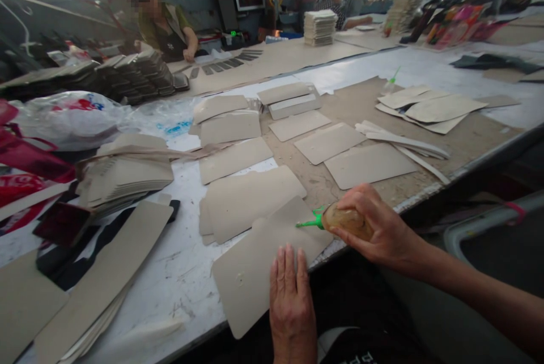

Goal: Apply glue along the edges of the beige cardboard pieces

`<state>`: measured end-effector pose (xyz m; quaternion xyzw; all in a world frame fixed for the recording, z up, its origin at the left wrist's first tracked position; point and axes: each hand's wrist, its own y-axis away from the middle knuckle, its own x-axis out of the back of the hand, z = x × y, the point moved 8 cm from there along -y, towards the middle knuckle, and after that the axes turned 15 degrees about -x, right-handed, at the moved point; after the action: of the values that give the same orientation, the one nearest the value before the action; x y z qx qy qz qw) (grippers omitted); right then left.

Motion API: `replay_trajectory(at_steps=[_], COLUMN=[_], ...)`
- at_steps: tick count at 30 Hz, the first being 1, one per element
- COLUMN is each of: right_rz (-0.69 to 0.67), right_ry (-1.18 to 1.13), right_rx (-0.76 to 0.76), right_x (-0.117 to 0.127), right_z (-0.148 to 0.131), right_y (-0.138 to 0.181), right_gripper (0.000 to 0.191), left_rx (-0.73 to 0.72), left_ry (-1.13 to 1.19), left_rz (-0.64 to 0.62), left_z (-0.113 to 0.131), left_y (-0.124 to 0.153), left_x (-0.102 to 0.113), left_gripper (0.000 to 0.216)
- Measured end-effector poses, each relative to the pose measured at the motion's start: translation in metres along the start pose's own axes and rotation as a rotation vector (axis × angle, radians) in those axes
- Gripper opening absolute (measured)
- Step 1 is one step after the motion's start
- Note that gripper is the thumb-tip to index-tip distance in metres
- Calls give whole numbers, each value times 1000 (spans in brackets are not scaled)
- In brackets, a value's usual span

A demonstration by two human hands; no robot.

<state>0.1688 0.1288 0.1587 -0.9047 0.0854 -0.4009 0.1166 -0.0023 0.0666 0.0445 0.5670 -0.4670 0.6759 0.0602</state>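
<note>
My left hand (pixel 292 301) lies flat with fingers stretched out on a grey-beige panel (pixel 250 256) at the table's near edge. A small glue dab (pixel 240 279) shows on the panel's left part. In my right hand (pixel 374 225) is a glue bottle (pixel 346 222), its fingers wrapped round the clear body with amber contents. The bottle lies tilted sideways, its green nozzle (pixel 312 221) pointing left over the same panel. I cannot tell whether the tip touches it. Just behind, a similar larger panel (pixel 255 199) rests on others.
More panels (pixel 369 164) lie spread beyond my hands, beside pale strips (pixel 408 143). Stacked panels (pixel 127 174) and long pieces (pixel 114 273) occupy the left. A second green-tipped bottle (pixel 391 83) stands farther back. Across the table, a person (pixel 164 29) works near dark stacks (pixel 131 75).
</note>
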Motion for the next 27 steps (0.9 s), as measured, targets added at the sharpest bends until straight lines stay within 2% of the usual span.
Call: replay_trajectory(at_steps=[7, 12, 21, 27], right_rz=[-77, -18, 31, 44], right_ry=[21, 62, 14, -10], right_rx=[4, 25, 27, -20], right_x=[8, 17, 2, 16], right_z=[-3, -5, -4, 6], right_y=[1, -1, -2, 6], right_gripper=[18, 17, 22, 23], left_rx=[-8, -6, -17, -1], left_ry=[-24, -19, -8, -23], left_rz=[9, 20, 2, 55], left_z=[2, 1, 0, 3], left_y=[3, 3, 2, 6], left_x=[-3, -3, 1, 6], left_gripper=[53, 54, 54, 57])
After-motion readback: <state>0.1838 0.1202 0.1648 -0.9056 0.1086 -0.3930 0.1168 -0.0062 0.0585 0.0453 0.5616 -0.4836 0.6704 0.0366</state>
